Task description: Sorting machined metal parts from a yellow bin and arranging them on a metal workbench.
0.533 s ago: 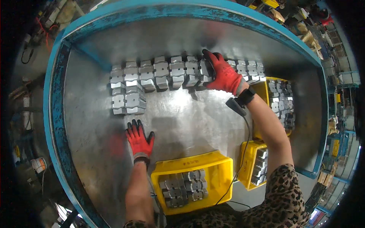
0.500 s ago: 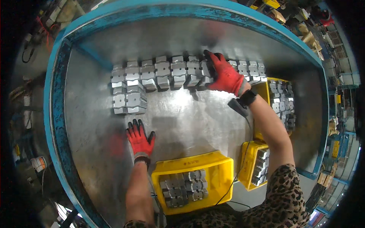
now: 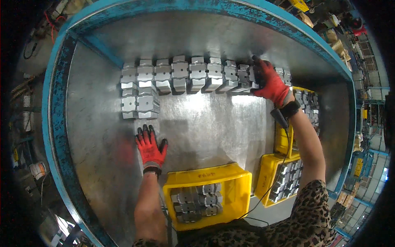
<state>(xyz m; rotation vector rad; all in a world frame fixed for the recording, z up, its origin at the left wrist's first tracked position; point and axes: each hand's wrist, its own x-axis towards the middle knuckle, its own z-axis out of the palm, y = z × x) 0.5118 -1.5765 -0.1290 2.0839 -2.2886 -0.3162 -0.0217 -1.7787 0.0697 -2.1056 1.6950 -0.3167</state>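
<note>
A long row of grey metal blocks [image 3: 197, 72], each with a small hole in its top face, runs across the far side of the metal tabletop [image 3: 197, 140]. Towards the row's right end is my right hand [image 3: 271, 84] in a red and black glove, its thumb and fingers spread across the blocks, which it partly hides. Whether its fingertips press on a block cannot be made out. My left hand [image 3: 151, 148], gloved alike, lies flat on the metal with fingers stretched, just nearer than a shorter second row of blocks [image 3: 145, 103] at the left.
Close to my body stands a yellow crate [image 3: 207, 177] partly filled with similar blocks. Two more yellow crates with blocks stand at the right, one nearer [image 3: 267, 175] and one farther [image 3: 284, 140]. A raised blue frame [image 3: 57, 123] borders the table. A thin black cable hangs from my right wrist.
My right hand has slid rightward along the row, uncovering blocks it hid before. My left hand stays flat in its place. The view has shifted slightly.
</note>
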